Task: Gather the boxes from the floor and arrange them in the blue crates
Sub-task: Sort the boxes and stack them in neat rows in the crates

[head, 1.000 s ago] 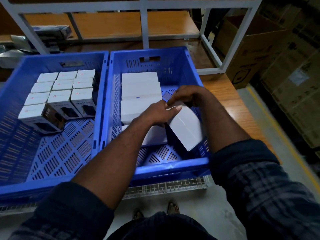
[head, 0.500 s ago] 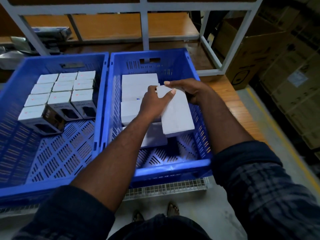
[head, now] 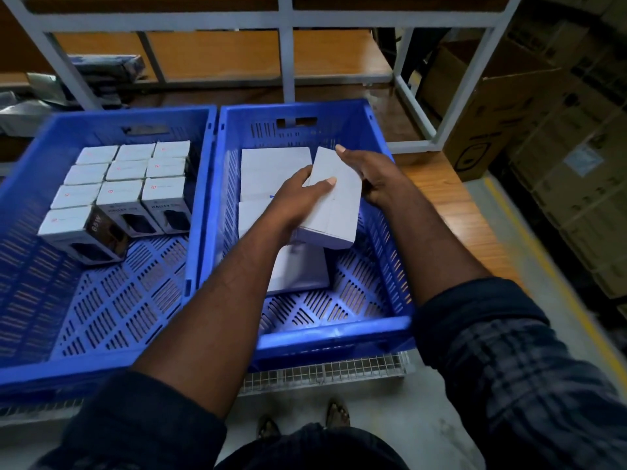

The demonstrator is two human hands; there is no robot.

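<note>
Crate floor (head: 356, 293) partly hidden: left hand (head: 298, 196), right hand (head: 371, 176) grip white box (head: 339, 215).

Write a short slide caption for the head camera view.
Left hand and right hand hold a white box over the right blue crate, beside other white boxes.

blue crates, white boxes
crates (head: 307, 337) blue with slotted floors; boxes (head: 334, 205) white; sleeve (head: 529, 374) dark plaid; floor (head: 390, 435) grey.

"65W" on the nearest small box (head: 96, 228) in the left crate (head: 112, 117), "HALLEY" on the box beside it (head: 125, 215)
</note>
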